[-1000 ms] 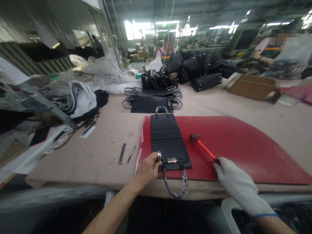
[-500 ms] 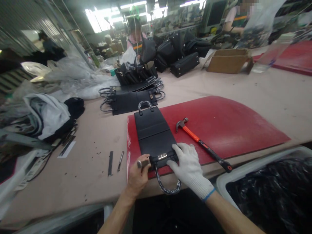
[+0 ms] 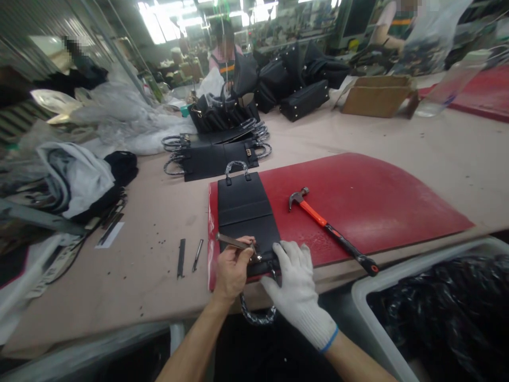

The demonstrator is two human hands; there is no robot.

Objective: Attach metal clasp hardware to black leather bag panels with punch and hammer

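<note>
A flat black bag panel [image 3: 246, 215] with a braided handle at each end lies on a red mat [image 3: 358, 201] at the table's near edge. My bare left hand [image 3: 233, 268] is closed on a thin metal tool [image 3: 234, 243] whose tip meets the panel's clasp. My gloved right hand [image 3: 296, 281] lies flat on the panel's near end, fingers spread, beside the left hand. The near handle [image 3: 254, 317] hangs over the table edge. A hammer [image 3: 330, 229] with an orange and black shaft rests on the mat to the right.
Two small metal tools [image 3: 189, 256] lie left of the mat. A stack of like black panels [image 3: 217, 156] and finished black bags [image 3: 278, 87] sit farther back, with a cardboard box [image 3: 376, 95]. Cloth and plastic pile up at left. Other people work at the far side. A bin with black plastic [image 3: 437, 313] stands at right.
My right hand let go of the hammer, which now lies on the mat, and came to press the panel. My left hand turned the metal tool toward the clasp. The view shifted right.
</note>
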